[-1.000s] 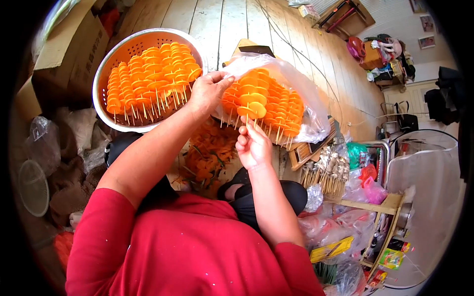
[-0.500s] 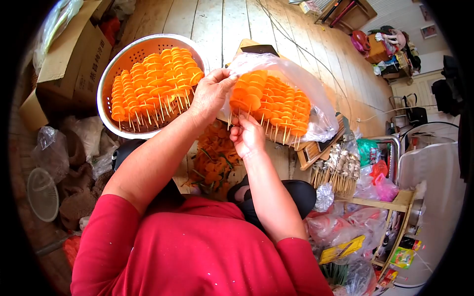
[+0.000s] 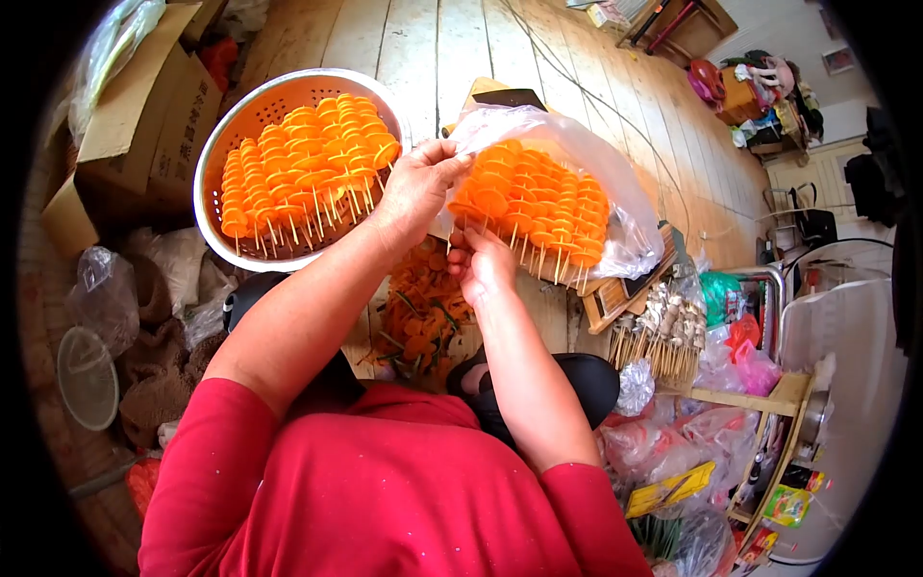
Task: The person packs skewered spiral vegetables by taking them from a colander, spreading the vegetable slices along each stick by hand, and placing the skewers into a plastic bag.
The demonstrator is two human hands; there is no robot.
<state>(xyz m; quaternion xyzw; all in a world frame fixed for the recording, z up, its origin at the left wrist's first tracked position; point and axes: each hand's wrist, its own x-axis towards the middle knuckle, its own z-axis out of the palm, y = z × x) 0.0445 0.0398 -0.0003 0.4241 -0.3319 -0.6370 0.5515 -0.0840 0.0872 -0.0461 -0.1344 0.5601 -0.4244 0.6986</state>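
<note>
My left hand [image 3: 420, 189] pinches the near left edge of a clear plastic bag [image 3: 630, 216]. Several skewers of orange slices [image 3: 553, 207] lie side by side in the bag's opening, their stick ends toward me. My right hand [image 3: 484, 265] is below them, its fingers closed round the stick end of the leftmost skewer [image 3: 484, 192]; the fingertips are partly hidden under the slices. To the left, a metal colander [image 3: 205, 183] holds more orange-slice skewers [image 3: 303, 168] with their sticks pointing toward me.
Orange scraps [image 3: 420, 313] lie on the floor between my arms. A wooden board [image 3: 615, 300] is under the bag. Skewers of pale pieces [image 3: 663, 332] lie to the right, near plastic bags and a wooden shelf [image 3: 788, 399]. A cardboard box [image 3: 144, 125] stands at the left.
The leftmost skewer has moved left and down against the other skewers in the bag, with my right hand at its stick. My left hand still holds the bag's edge. The view has shifted slightly.
</note>
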